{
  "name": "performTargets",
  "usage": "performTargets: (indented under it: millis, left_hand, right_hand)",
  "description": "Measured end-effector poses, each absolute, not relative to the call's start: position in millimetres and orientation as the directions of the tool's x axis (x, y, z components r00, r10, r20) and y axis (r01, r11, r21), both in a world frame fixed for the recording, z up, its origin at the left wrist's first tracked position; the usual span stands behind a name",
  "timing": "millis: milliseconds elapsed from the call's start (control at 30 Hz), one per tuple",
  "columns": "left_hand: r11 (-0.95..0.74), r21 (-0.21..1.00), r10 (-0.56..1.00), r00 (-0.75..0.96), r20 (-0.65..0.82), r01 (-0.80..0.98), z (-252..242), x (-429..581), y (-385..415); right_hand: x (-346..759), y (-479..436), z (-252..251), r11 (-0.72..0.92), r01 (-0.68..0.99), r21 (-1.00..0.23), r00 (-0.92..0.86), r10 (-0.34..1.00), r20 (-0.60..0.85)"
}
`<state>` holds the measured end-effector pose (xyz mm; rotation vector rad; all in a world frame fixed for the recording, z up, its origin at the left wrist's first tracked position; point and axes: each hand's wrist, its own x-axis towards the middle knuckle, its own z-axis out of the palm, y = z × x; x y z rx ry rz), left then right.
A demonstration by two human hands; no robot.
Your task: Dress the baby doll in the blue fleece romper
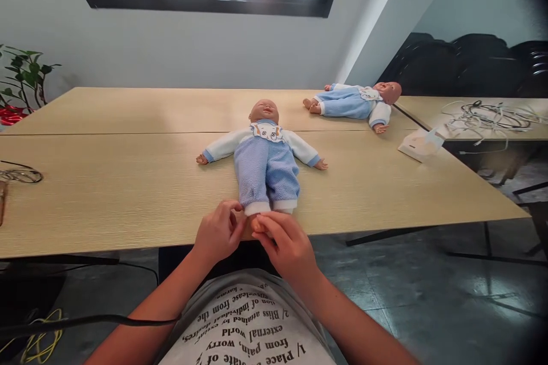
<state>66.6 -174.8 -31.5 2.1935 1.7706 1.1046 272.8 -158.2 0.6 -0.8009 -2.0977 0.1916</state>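
both hands (252,234) grip the feet of the doll (265,162).

Both bare forearms rise from the near edge and converge toward the middle. The left hand (217,235) sits just left of centre, wrist straight, fingers curled inward with the thumb tucked against them. The right hand (286,244) lies just beside it, back up, fingers (268,221) bent and pinched together, pointing left toward the other hand, the fingertips nearly meeting.
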Motion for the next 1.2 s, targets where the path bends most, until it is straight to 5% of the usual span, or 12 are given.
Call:
performTargets:
  millis: [100, 267, 433, 600, 700, 867, 1067, 1200]
  left_hand:
    - [-0.206, 0.442, 0.937, 0.046, 0.346, 0.873, -31, 68, -178]
    - [-0.27, 0.339, 0.942, 0.174, 0.287, 0.901, -30, 52, -188]
    - [-0.3, 0.383, 0.916, 0.152, 0.372, 0.874, -23, 48, -196]
    - [-0.565, 0.303, 0.733, 0.298, 0.612, 0.768, -4, 91, -190]
    - [-0.686, 0.178, 0.659, 0.498, 0.564, 0.706, 2, 119, -180]
    - [-0.687, 0.089, 0.662, 0.569, 0.488, 0.721, -9, 139, -165]
    - [-0.675, 0.167, 0.677, 0.512, 0.53, 0.719, -22, 137, -163]
    - [-0.688, 0.245, 0.655, 0.439, 0.615, 0.683, -28, 133, -165]
  right_hand:
    - [264, -163, -1, 0.781, 0.467, -0.415, -0.437, 0.612, 0.659]
    - [257, -172, 3, 0.824, 0.455, -0.337, -0.59, 0.562, 0.579]
    - [292, -161, 22, 0.864, 0.373, -0.338, -0.603, 0.502, 0.62]
    - [343, -113, 6, 0.724, 0.584, -0.366, -0.41, 0.652, 0.638]
    - [349, -99, -14, 0.666, 0.695, -0.271, -0.464, 0.704, 0.537]
    - [335, -99, -28, 0.612, 0.781, -0.12, -0.475, 0.708, 0.523]
    - [341, -115, -24, 0.743, 0.631, -0.222, -0.592, 0.647, 0.48]
    - [344, -129, -28, 0.687, 0.655, -0.313, -0.509, 0.708, 0.489]
